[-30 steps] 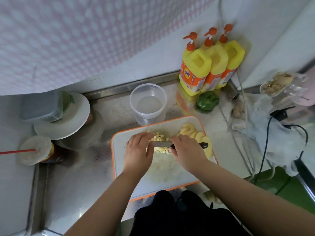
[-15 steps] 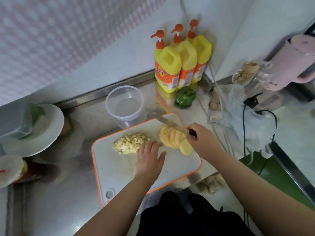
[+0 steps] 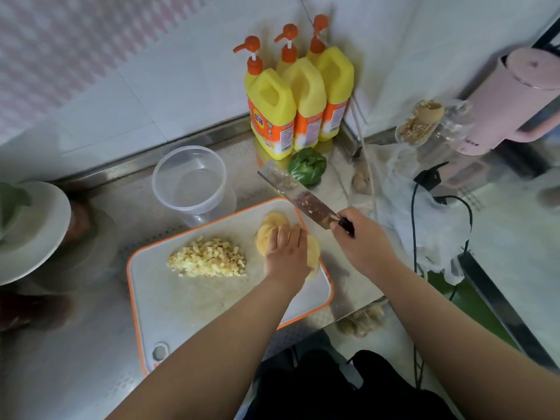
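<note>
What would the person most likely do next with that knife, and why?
Probably bring the knife down onto the potato slices. The right hand holds it raised by the cutting board, the left hand rests on the slices, and a diced pile beside them suggests these get cut likewise.

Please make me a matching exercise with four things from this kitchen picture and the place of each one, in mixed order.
Things:
1. knife
2. potato slices
3. diced potato
4. green pepper

Places:
A. in a pile on the cutting board
B. next to the yellow bottles
C. under the left hand
D. gripped in the right hand, raised off the board

Pairs: 1-D, 2-C, 3-A, 4-B
</note>
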`<action>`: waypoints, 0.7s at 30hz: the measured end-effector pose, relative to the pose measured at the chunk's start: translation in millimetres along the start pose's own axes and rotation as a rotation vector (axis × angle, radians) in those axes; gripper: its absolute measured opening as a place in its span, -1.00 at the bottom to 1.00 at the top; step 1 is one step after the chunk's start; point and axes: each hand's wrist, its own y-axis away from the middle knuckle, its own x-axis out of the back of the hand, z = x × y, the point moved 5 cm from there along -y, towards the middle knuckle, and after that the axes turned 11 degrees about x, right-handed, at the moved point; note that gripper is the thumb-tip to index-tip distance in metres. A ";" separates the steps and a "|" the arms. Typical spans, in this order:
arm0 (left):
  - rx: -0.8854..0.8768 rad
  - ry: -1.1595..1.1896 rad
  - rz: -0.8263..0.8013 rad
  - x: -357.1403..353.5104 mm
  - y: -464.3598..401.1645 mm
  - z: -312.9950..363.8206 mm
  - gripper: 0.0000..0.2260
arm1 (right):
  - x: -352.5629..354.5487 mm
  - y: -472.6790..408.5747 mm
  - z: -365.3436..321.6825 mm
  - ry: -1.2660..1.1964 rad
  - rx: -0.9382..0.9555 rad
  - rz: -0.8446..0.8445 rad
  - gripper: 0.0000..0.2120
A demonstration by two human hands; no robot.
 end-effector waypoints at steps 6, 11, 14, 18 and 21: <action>-0.004 0.006 0.143 2.7 -5.5 13.7 -0.29 | 5.7 -7.4 12.1 -0.034 -0.003 0.002 -0.95; -0.154 0.044 0.375 1.7 13.9 21.1 -0.36 | 7.7 -15.4 17.6 -0.041 -0.005 -0.011 -0.94; -0.196 0.089 0.376 -1.3 25.4 24.5 -0.37 | 6.6 -19.8 18.1 -0.032 0.004 -0.018 -0.93; -0.153 0.248 0.267 -5.1 34.9 15.3 -0.25 | 1.1 -23.5 14.1 -0.016 0.035 -0.048 -0.95; 0.063 0.597 0.209 0.4 47.7 -15.9 -0.50 | -5.2 -24.0 8.7 -0.027 0.063 -0.073 -0.94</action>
